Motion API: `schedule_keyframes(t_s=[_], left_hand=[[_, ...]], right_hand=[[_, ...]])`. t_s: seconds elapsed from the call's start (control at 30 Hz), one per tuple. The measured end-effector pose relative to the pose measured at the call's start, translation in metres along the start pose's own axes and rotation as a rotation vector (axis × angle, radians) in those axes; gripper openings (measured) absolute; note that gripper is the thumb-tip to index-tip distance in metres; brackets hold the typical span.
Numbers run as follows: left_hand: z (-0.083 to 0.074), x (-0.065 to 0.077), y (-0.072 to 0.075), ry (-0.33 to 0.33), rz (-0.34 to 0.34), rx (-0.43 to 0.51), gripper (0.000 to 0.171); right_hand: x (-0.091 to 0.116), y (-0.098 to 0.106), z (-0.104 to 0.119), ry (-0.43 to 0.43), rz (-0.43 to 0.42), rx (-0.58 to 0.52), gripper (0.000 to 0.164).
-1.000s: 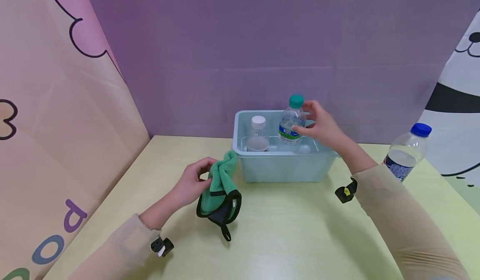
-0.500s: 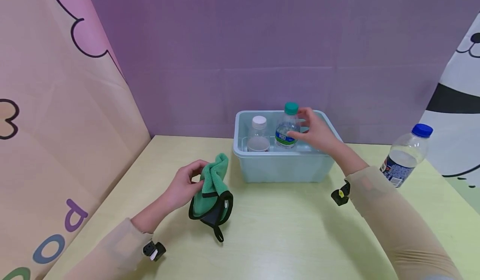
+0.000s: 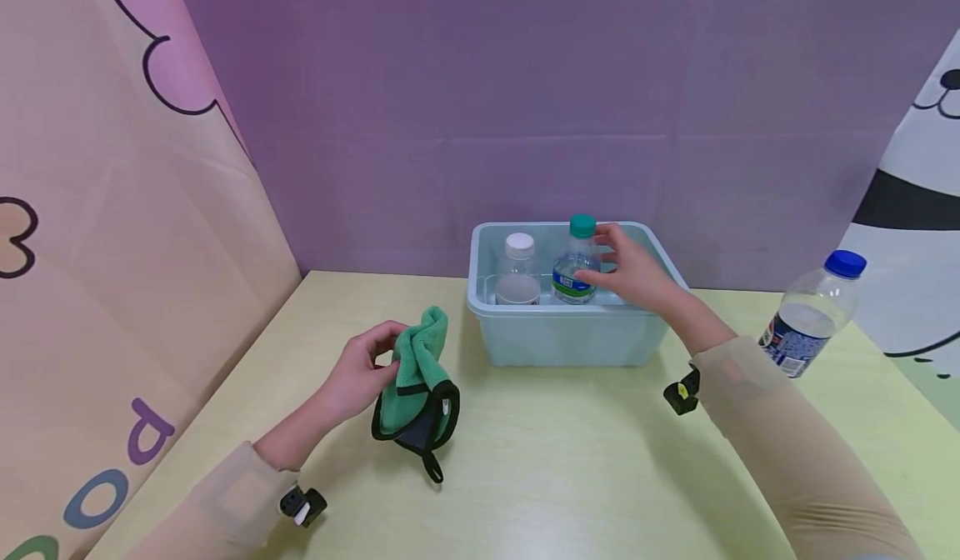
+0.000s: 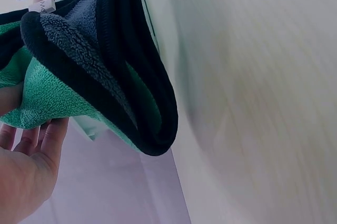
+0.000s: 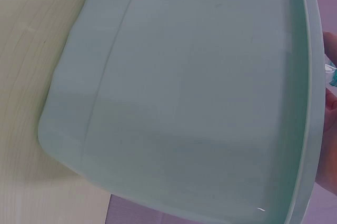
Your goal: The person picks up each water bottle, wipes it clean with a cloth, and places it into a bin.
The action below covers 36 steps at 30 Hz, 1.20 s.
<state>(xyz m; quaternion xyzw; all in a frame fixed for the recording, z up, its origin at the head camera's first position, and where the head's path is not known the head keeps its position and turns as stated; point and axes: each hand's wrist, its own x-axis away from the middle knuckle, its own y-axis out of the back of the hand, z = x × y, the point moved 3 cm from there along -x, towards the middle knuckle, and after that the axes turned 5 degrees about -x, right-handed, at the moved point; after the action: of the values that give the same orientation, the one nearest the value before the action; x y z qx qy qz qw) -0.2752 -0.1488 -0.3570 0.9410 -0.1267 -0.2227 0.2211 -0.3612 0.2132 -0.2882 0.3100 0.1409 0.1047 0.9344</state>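
My left hand (image 3: 358,377) pinches a green and dark grey cloth (image 3: 420,356) with black edging, held above the table left of the bin. In the left wrist view the cloth (image 4: 63,90) hangs in folds from thumb and fingers. My right hand (image 3: 633,271) reaches over the right side of a pale blue plastic bin (image 3: 566,339). It holds a clear plastic bottle (image 3: 573,283) with a green cap, upright inside the bin. Beside it stands a white-capped bottle (image 3: 517,275). The bin's wall (image 5: 184,87) hides most of the right hand in the right wrist view.
A clear bottle (image 3: 802,322) with a blue cap and a blue label stands on the table at the right, partly behind the right sleeve. A purple backdrop (image 3: 465,110) rises just behind the bin. The light wooden table (image 3: 540,460) extends in front of the bin.
The right hand has lowered the green-capped bottle deeper into the bin and slightly left. The left hand has drawn the cloth left, away from the bin.
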Motion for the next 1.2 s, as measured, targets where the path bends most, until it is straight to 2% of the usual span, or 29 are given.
schedule_keyframes(t_s=[0.37, 0.53, 0.8, 1.2], left_hand=[[-0.002, -0.001, -0.004, -0.002, -0.003, 0.017, 0.026], [-0.005, -0.001, -0.006, -0.004, -0.004, 0.031, 0.025], [-0.009, -0.003, -0.014, -0.032, 0.027, 0.065, 0.025], [-0.020, -0.011, -0.031, -0.065, 0.062, 0.091, 0.026]], right_hand=[[0.006, 0.002, 0.001, -0.014, 0.002, -0.018, 0.074], [0.016, 0.007, 0.002, 0.041, -0.050, -0.014, 0.074], [0.043, 0.015, 0.004, 0.166, -0.149, 0.004, 0.070], [0.094, 0.027, -0.002, 0.208, -0.211, 0.088, 0.066]])
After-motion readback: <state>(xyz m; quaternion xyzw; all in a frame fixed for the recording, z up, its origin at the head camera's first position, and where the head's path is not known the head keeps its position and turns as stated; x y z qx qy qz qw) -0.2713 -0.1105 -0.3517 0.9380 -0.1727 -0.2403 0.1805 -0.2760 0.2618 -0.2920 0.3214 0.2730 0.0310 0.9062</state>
